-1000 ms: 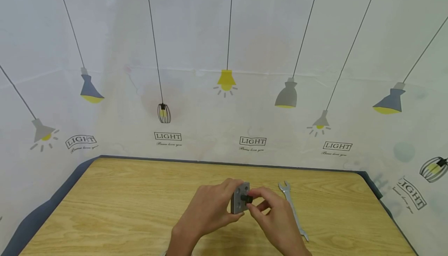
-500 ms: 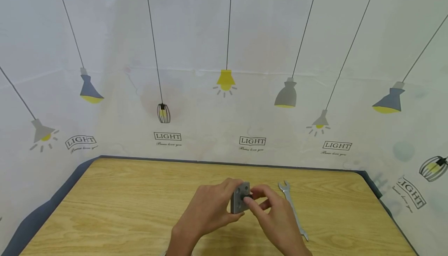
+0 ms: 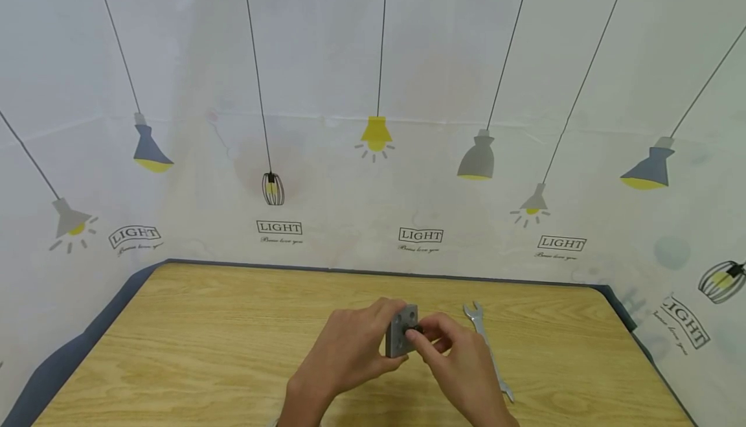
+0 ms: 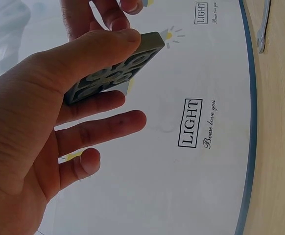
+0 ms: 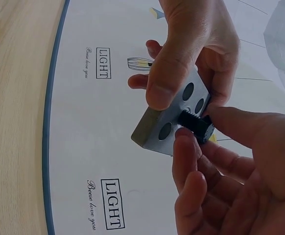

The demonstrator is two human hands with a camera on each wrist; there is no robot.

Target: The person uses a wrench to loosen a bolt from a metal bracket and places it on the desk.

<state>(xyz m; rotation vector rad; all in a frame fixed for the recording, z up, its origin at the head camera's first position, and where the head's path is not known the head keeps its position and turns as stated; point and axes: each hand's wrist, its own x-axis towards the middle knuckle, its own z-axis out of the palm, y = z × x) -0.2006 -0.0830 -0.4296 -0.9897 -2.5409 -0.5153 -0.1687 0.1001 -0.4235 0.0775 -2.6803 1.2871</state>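
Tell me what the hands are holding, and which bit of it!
The left hand grips a gray block by its edges; the right hand pinches a black bolt by its head.

I take this for a small work corner; whether it belongs to a home, an office or a workshop, I cannot tell. Through the head camera I see a wood-grain table (image 3: 233, 323) with rounded corners, closed in at the back and on both sides by a pale, creased wall covering (image 3: 326, 57). Printed on it are hanging lamps (image 3: 376, 132) and the word LIGHT (image 3: 421, 236), a homely sort of decoration. A dark blue border (image 3: 61, 357) runs around the table. The workshop note comes from the wrench (image 3: 490, 350), the metal block (image 5: 154, 129) and the black bolt (image 5: 201, 128).
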